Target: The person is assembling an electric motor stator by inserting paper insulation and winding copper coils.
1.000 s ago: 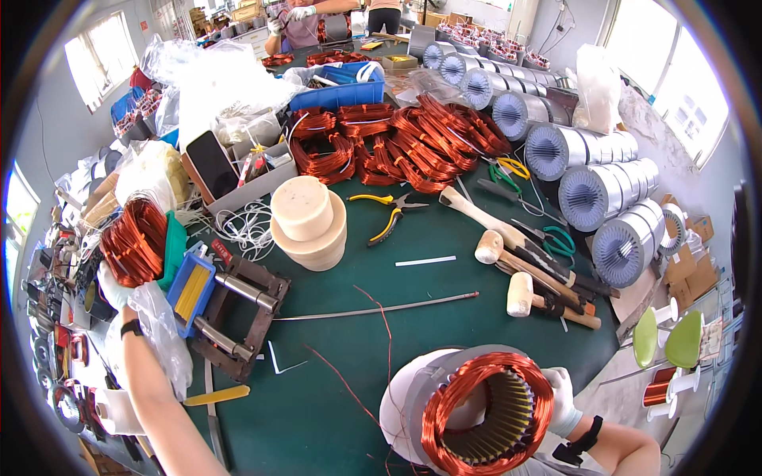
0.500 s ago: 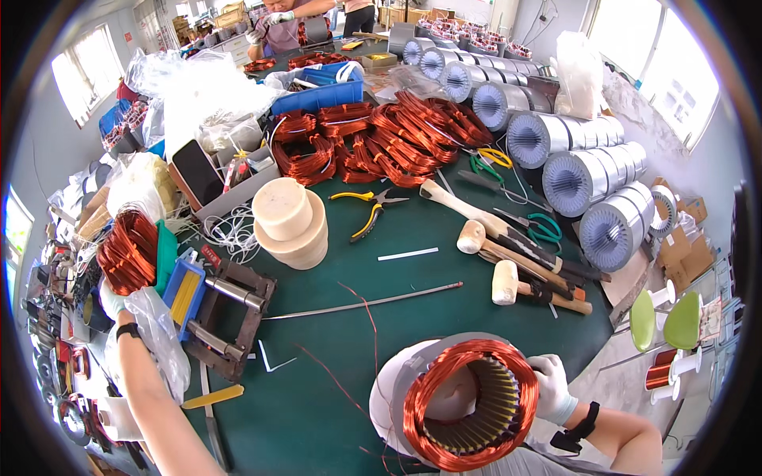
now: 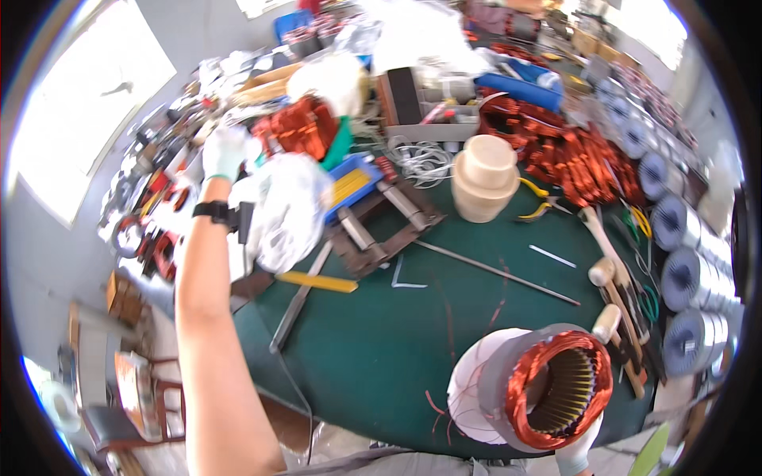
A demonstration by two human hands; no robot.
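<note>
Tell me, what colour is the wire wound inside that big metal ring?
Copper-orange, shiny, on the ring, seen best in the head view.

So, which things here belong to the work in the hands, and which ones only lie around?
In hand:
left hand, reaching to the cluttered table edge
right hand, under the stator

Lying about:
mallets
cream spool
yellow pliers
loose copper coils

Glossy copper wire is gleaming around the matt grey metal stator (image 3: 548, 389), which is resting on the matt green table mat (image 3: 373, 341), while beyond the stator are lying smooth wooden mallets (image 3: 615, 317).
</note>
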